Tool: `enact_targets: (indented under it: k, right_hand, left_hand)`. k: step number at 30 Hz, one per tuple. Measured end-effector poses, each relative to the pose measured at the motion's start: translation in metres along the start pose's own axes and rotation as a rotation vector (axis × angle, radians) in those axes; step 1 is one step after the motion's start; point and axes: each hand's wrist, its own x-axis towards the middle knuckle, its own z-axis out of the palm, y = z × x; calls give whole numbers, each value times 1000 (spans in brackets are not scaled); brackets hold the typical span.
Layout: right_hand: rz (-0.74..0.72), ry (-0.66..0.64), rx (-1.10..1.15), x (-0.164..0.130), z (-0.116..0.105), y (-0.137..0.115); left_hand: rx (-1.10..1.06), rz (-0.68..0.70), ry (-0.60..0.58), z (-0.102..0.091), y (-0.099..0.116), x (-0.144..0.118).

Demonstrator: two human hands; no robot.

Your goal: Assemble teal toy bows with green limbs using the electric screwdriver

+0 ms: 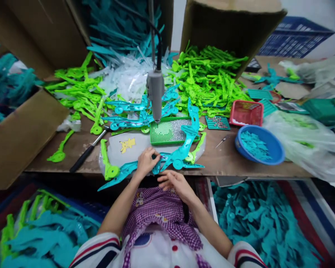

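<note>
A teal plastic part (181,150), long and branching, lies at the table's front edge, one arm of it rising over a green tray (163,138). My left hand (147,160) is closed on its middle, thumb and fingers pinched together. Just below the same part is my right hand (176,183), fingers loosely stretched and apart, with nothing visible in them. Whether its fingertips touch the part I cannot tell. Small shiny metal pieces fill one side of the tray. A lime-green part (108,162) lies at the left, and a grey electric screwdriver (155,93) hangs point-down above the tray.
Heaps of lime-green parts (209,82) and clear plastic pieces (128,74) cover the back. At the right stand a red basket (247,112) and a blue bowl (279,150) of small teal pieces. A black-handled tool (82,158) lies left. Teal parts (257,219) fill a container below.
</note>
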Motion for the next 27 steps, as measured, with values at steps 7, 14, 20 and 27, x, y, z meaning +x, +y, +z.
enact_targets:
  k: [7,14,20,27]
  right_hand:
    - [-322,202,-402,5,-23,-85]
    - [-649,750,-622,42,-109,-137]
    - [-726,987,-885,11,-216,-194]
    - [-258,582,-1584,113,-204,-218]
  left_hand:
    - [-81,31,31,1,-5,0]
    - [-123,-50,-1,1,-11,3]
    - [-147,-42,10,2,-12,4]
    - [-144,-55,18,2,-12,3]
